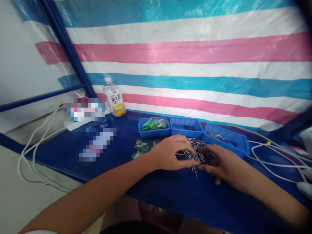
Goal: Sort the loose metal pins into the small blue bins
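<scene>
Your left forearm [104, 191] leads to your half-open left hand [170, 152], at nine o'clock of the metal pins [197, 157] on the table [168, 185]; right hand [229, 167], half-open, at three. Grip unclear; best keep fingertips low.

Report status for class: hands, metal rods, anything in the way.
Left hand, right hand: on metal rods. Rods heaped loose. Nothing visibly blocking; blue bins behind.

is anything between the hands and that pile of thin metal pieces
Nothing visible is. The left hand and right hand are both at the pile of thin metal pieces, one from each side. The blue trays sit behind it, not in between.
</scene>
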